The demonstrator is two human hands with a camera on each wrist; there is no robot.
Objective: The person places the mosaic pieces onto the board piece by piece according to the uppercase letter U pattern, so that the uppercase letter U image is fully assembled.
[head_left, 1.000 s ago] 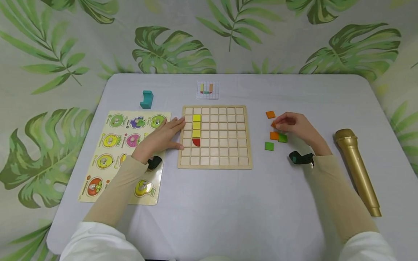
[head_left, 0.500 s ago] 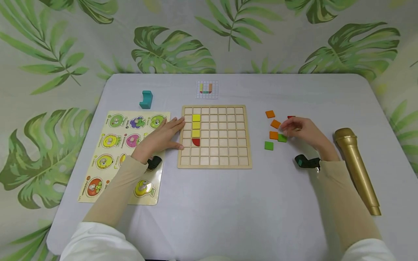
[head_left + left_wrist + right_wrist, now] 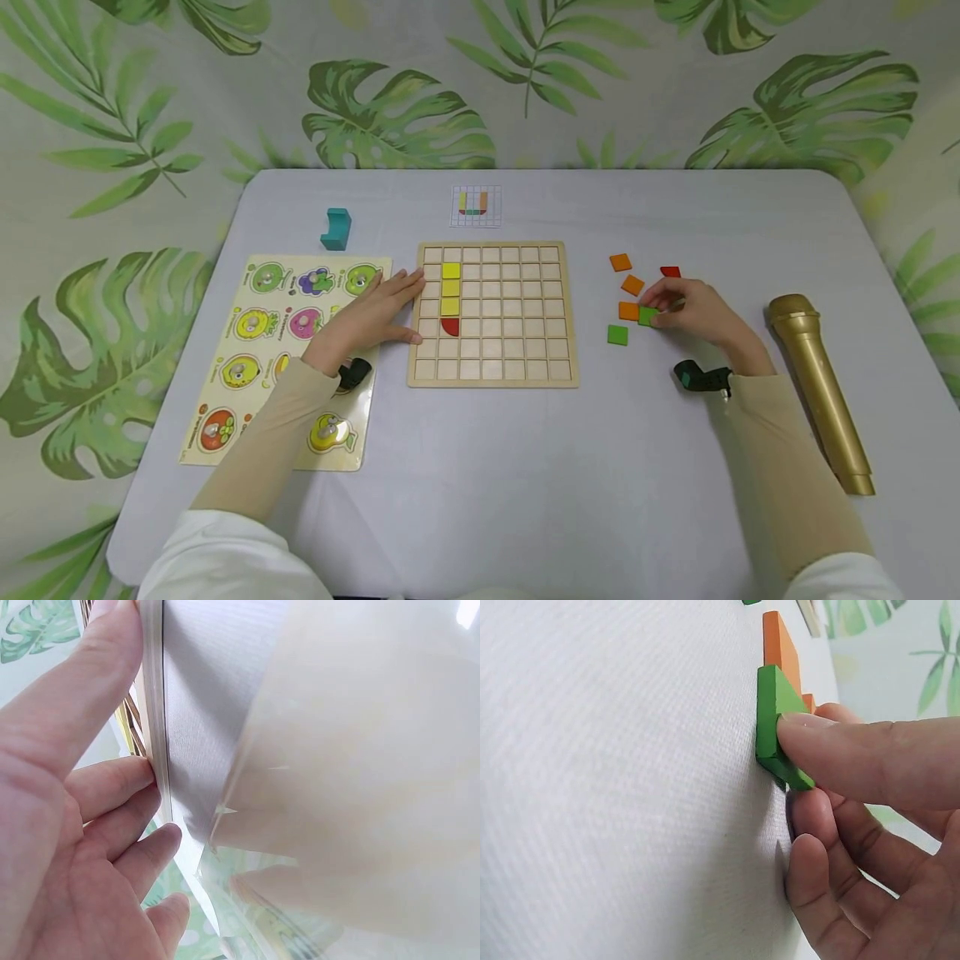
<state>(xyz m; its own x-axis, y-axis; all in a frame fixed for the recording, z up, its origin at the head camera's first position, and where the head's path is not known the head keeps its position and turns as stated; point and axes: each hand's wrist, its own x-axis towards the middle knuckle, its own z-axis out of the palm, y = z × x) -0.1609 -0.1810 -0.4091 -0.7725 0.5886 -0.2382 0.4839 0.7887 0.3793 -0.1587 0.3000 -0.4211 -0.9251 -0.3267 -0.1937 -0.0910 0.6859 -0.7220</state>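
My left hand (image 3: pixel 372 314) lies at the left edge of a wooden grid board (image 3: pixel 495 380), its outstretched fingers and thumb touching the frame. In the left wrist view its fingertips (image 3: pixel 135 776) meet the board's side. On the board, several yellow square tiles (image 3: pixel 451 287) form a column above a red rounded tile (image 3: pixel 450 327). My right hand (image 3: pixel 697 312) pinches a green square tile (image 3: pixel 780 724) between thumb and fingers, by an orange tile (image 3: pixel 628 311). Around it lie two orange tiles (image 3: pixel 632 285), a red tile (image 3: pixel 670 272) and another green tile (image 3: pixel 617 335).
A small card (image 3: pixel 476 207) with a coloured U shape lies behind the board. A fruit puzzle board (image 3: pixel 240 400) is under the left forearm, with a teal block (image 3: pixel 337 229) behind it. A gold microphone (image 3: pixel 823 396) lies at the right.
My right hand has let go of an orange tile, shifted right, then come onto the green tile. The red tile behind it is uncovered. My left hand has stayed put.
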